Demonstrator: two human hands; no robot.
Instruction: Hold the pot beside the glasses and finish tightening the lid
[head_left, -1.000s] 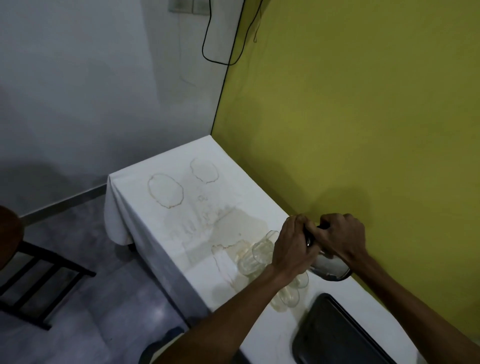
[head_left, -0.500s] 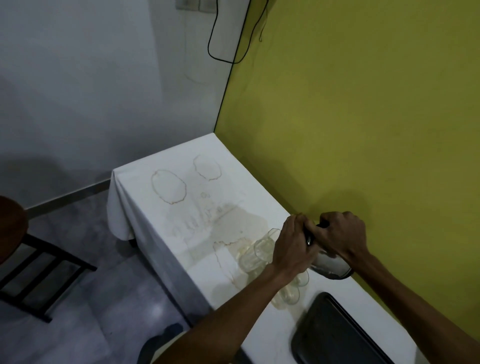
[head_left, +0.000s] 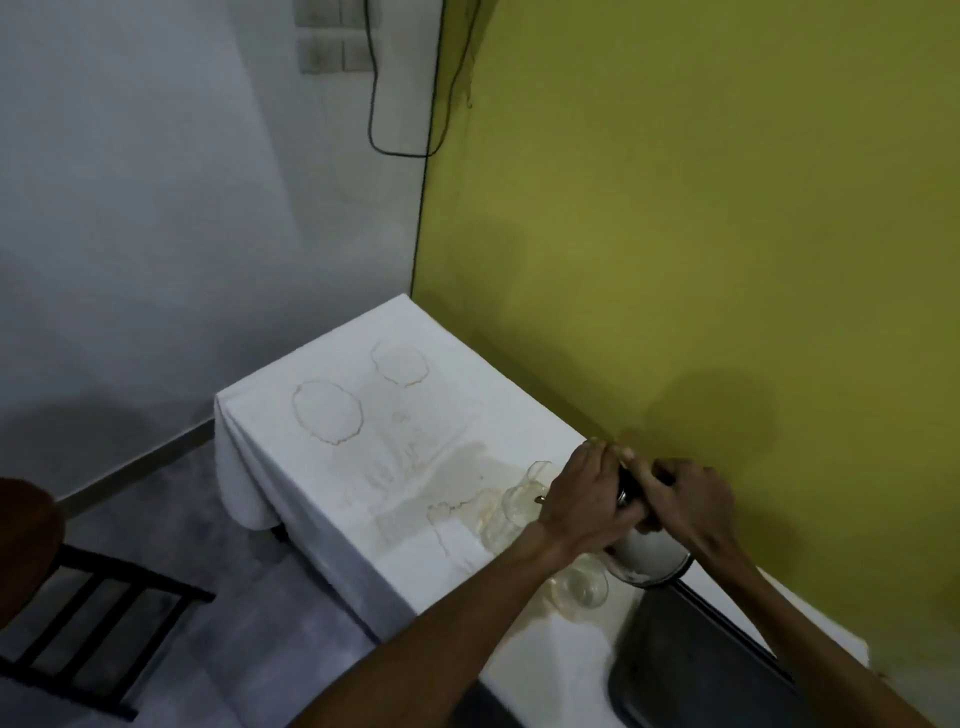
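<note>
Both hands are clamped on one thing from my feed. Left hand curls over the dark top end of a metal jug, fingers wrapped round it. Right hand grips the same dark top from the other side, fingers bent; fingertips of the two hands meet over it. I can't tell if that dark part is a lid or a handle, the hands cover it.

Jug is tilted, shiny body hanging below the hands, near the table's wall-side edge, beside the yellow wall. Can't tell if its bottom touches the cloth.

Clear glasses stand just beside the left hand and partly under the left wrist; one more glass sits nearer me, by the jug's body. Count is unclear, they overlap.

White tablecloth covers the table, with ring stains toward the far corner and a wet-looking patch mid-table. Dark tray lies at the near end, touching or nearly touching the jug's rim. Dark chair stands on the floor off the table's open side.
</note>
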